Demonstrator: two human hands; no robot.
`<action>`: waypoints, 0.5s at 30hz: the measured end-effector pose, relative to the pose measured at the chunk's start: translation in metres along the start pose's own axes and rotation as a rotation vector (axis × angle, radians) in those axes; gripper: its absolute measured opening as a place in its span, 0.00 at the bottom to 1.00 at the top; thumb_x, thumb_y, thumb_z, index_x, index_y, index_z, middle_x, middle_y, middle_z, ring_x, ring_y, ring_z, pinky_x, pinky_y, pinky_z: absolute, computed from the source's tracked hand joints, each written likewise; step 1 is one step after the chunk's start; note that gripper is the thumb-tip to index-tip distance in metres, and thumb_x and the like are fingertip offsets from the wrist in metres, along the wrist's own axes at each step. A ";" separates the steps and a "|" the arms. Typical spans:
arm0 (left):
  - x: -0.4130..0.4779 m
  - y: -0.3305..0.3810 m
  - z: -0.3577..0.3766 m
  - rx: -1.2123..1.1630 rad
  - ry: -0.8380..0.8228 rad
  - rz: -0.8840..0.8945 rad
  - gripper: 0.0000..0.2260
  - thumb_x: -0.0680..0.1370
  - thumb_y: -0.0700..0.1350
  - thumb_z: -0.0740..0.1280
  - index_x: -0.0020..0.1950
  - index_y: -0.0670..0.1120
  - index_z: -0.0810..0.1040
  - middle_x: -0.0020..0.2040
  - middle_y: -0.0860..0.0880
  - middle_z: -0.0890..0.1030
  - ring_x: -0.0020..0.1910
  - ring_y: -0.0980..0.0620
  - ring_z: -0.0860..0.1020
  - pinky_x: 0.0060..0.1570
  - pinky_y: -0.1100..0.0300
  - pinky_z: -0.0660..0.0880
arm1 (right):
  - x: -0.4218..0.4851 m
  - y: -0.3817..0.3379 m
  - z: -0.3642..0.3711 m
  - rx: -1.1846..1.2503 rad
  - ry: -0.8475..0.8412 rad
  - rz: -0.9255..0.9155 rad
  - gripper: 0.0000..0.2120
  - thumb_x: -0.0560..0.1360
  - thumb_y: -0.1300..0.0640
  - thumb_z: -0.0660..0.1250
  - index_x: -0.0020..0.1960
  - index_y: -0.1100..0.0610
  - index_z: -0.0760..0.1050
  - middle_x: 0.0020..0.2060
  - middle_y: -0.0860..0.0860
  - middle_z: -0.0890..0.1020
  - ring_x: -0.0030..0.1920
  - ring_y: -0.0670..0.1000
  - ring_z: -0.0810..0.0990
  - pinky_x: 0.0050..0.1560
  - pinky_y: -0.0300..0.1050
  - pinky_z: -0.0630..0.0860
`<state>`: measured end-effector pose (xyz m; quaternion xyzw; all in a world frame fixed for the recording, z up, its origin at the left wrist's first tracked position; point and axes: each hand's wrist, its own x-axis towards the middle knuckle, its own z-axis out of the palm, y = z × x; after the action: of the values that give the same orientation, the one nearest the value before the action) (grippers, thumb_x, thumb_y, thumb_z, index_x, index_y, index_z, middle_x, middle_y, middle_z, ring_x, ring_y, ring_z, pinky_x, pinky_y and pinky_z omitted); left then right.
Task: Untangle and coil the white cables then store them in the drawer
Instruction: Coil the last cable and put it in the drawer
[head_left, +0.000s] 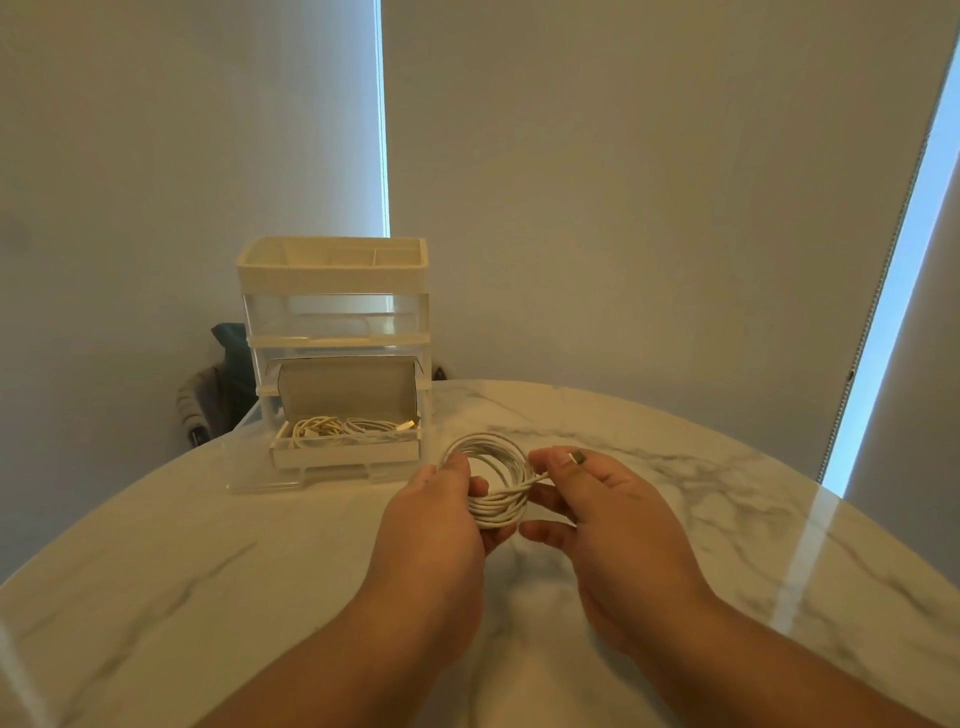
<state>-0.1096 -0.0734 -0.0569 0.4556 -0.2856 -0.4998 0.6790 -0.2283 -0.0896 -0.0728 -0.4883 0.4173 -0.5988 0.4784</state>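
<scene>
White cable (493, 483) neatly looped at frame center; left hand (441, 525) grips coil, right hand (597, 499) pinches its plug end (576, 458).

Head-worn camera looks forward and down, close over the table (208, 571).

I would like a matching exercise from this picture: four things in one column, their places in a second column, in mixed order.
Things:
1. coiled cable
2. metal plug
3. stored cables
4. top tray

Places:
A. in the open drawer
B. topmost on the organizer
C. gripped by the left hand
D. at the right hand's thumb tip

Pairs: 1-C, 2-D, 3-A, 4-B.
</scene>
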 end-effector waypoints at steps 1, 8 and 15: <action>-0.001 0.000 0.000 0.008 -0.010 0.003 0.12 0.82 0.44 0.62 0.43 0.39 0.78 0.30 0.46 0.79 0.34 0.47 0.79 0.48 0.46 0.79 | 0.000 0.000 0.000 0.021 -0.009 0.028 0.11 0.81 0.54 0.64 0.48 0.57 0.83 0.43 0.54 0.87 0.47 0.53 0.86 0.41 0.47 0.80; -0.005 -0.005 -0.002 0.159 -0.134 0.039 0.13 0.82 0.49 0.61 0.50 0.42 0.81 0.46 0.43 0.85 0.47 0.46 0.83 0.49 0.51 0.78 | 0.000 0.003 0.001 -0.132 -0.109 0.056 0.14 0.81 0.45 0.62 0.48 0.55 0.77 0.40 0.50 0.87 0.47 0.57 0.84 0.47 0.56 0.80; 0.000 -0.004 -0.010 0.362 -0.337 0.051 0.13 0.82 0.50 0.61 0.51 0.44 0.81 0.47 0.42 0.84 0.43 0.49 0.79 0.40 0.52 0.74 | 0.000 -0.004 -0.001 -0.075 -0.134 0.031 0.06 0.74 0.55 0.70 0.43 0.51 0.73 0.45 0.63 0.84 0.51 0.64 0.84 0.60 0.70 0.75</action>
<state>-0.1029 -0.0708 -0.0648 0.4728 -0.4910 -0.4921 0.5415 -0.2295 -0.0886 -0.0689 -0.5383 0.4142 -0.5411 0.4959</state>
